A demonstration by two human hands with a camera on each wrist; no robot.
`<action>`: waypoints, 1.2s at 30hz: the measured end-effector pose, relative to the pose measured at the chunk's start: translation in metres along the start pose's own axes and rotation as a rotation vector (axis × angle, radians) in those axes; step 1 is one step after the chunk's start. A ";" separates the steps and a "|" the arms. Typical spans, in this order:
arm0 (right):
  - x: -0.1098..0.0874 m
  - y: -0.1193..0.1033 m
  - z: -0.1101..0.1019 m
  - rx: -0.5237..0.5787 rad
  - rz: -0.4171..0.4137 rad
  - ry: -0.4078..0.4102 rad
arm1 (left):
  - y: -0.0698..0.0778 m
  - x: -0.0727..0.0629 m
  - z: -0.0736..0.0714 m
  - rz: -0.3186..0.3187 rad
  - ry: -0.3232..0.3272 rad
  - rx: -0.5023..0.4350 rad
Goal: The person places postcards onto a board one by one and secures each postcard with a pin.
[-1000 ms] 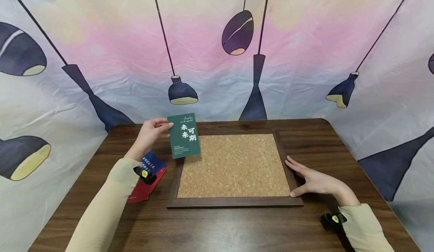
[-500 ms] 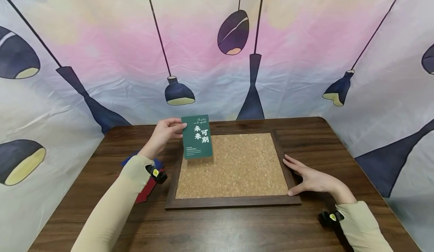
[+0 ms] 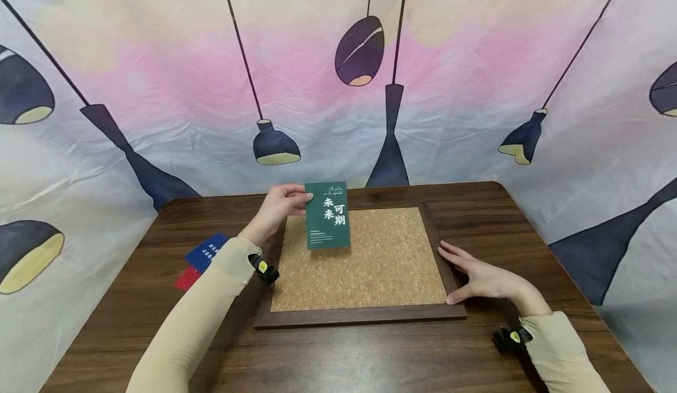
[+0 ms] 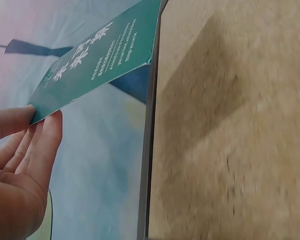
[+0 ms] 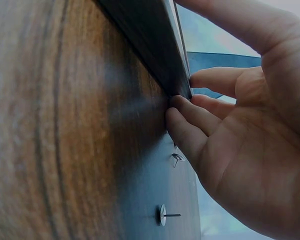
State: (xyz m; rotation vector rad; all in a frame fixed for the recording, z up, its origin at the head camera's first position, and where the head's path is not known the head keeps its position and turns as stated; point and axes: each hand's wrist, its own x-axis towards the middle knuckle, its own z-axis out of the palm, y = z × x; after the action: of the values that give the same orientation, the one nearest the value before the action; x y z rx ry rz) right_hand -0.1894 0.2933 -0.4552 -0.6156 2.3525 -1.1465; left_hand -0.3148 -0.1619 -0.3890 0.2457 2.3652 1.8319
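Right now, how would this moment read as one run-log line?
left grip: pinches green card above corkboard | right grip: touches corkboard's right edge | table: blue card, red card, tacks

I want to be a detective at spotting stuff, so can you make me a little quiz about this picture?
1. Pick one. Which hand pinches the green card?
A) the left hand
B) the right hand

2. True or false? A shadow falls on the cork board under the raised card.

3. Fill in the blank. The right wrist view shows at least two metal ______ on the table, near the right hand.

Key:
1. A. The left hand pinches it by its edge.
2. True. The left wrist view shows the shadow clearly.
3. thumbtacks
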 end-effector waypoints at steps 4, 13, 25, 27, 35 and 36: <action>0.000 0.001 0.000 -0.006 0.006 -0.001 | 0.004 0.007 0.014 0.005 -0.022 -0.025; 0.000 0.000 -0.001 -0.003 -0.004 -0.005 | 0.009 0.019 0.037 0.004 -0.052 -0.073; 0.000 0.002 0.000 0.008 -0.004 -0.008 | 0.016 0.029 0.070 0.006 -0.084 -0.144; 0.000 0.001 0.000 0.013 0.000 -0.010 | 0.017 0.030 0.075 0.000 -0.088 -0.154; 0.000 0.001 -0.001 0.013 0.015 -0.001 | 0.019 0.038 0.096 0.004 -0.100 -0.181; 0.000 0.001 -0.001 0.011 0.016 -0.002 | 0.019 0.039 0.099 0.003 -0.103 -0.182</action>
State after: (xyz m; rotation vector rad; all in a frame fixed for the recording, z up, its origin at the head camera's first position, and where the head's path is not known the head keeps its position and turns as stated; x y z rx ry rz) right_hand -0.1902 0.2946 -0.4554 -0.5923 2.3443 -1.1503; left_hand -0.3312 -0.0556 -0.3953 0.3149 2.1167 1.9695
